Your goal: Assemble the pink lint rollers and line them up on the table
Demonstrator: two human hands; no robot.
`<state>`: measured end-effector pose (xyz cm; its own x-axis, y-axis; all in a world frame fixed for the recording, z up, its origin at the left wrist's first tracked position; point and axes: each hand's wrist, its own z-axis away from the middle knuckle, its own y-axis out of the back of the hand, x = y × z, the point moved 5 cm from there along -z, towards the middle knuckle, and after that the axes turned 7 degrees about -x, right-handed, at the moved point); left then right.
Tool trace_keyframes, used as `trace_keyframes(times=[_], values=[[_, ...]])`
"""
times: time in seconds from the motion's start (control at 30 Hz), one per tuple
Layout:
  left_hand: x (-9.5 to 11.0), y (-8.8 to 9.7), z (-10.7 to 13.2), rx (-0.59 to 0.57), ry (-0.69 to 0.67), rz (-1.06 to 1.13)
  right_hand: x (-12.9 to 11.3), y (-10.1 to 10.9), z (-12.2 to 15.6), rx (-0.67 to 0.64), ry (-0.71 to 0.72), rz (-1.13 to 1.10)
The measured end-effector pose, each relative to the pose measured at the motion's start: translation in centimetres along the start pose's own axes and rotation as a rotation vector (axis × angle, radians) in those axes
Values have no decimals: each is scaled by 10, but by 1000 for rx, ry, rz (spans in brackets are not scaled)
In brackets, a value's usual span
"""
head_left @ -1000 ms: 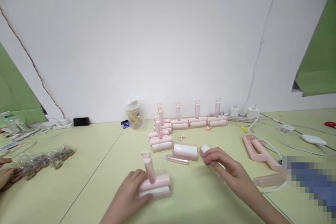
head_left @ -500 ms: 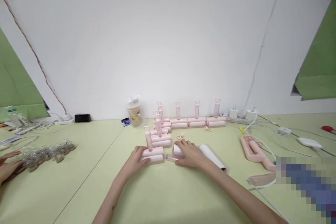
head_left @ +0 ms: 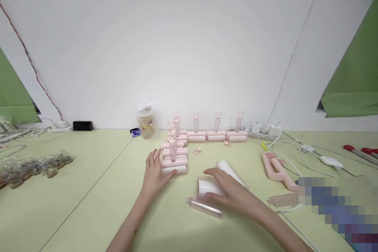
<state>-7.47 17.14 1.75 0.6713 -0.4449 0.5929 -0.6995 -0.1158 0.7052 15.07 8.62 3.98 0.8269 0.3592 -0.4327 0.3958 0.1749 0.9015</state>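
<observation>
My left hand (head_left: 152, 171) is open, fingers spread beside the nearest pink lint-roller-like unit (head_left: 174, 163); its thumb lies along the unit's front white roll. A translucent pink tube with a heart-shaped loop (head_left: 173, 149) stands upright on this unit. My right hand (head_left: 232, 189) is open over a white roll in clear wrapping (head_left: 206, 186), its fingers stretched above and its thumb along the lower edge. In front lies a loose clear pink tube (head_left: 204, 207). Partly behind the right hand is another wrapped white roll (head_left: 232, 171).
More pink units (head_left: 216, 136) with upright tubes line the wall. Small loose loop caps (head_left: 197, 151) lie nearby. At right are pink handle frames (head_left: 274, 169), cables and chargers (head_left: 274, 129); at left, small glass domes (head_left: 49, 167). A bagged cup (head_left: 147, 124) stands behind.
My left hand has loosened from the nearest unit, fingers lifting apart. My right hand, the wrapped roll and the loose tube have shifted nearer me and away from the unit. The view has turned slightly right.
</observation>
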Motion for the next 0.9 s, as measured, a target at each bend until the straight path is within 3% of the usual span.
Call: trace_keyframes(times=[0.07,0.2,0.33,0.4,0.47,0.57,0.63,0.7,0.8,0.83,0.9], values=[[22,2,11,5,-84,32,5,10,4,86,33,4],[63,-29,28,-413,-147,244,16,18,10,171,21,33],[76,-57,22,-559,-80,305,25,20,16,227,-76,-86],[79,-60,16,-566,-69,333,28,21,20,279,-99,-237],[84,-51,12,-511,-95,353,29,22,24,351,-106,-408],[101,-18,16,-322,-215,301,28,12,24,431,-145,-859],[120,2,23,-234,-372,172,21,-2,21,424,-184,-1211],[143,10,34,-234,-604,-41,7,-18,18,316,-199,-1567],[170,-2,49,-262,-925,-419,-22,-34,16,-21,-167,-2009],[175,-8,53,-259,-1000,-514,-27,-37,17,-98,-174,-2066],[181,-20,58,-244,-1101,-622,-26,-42,19,-117,-264,-2109]])
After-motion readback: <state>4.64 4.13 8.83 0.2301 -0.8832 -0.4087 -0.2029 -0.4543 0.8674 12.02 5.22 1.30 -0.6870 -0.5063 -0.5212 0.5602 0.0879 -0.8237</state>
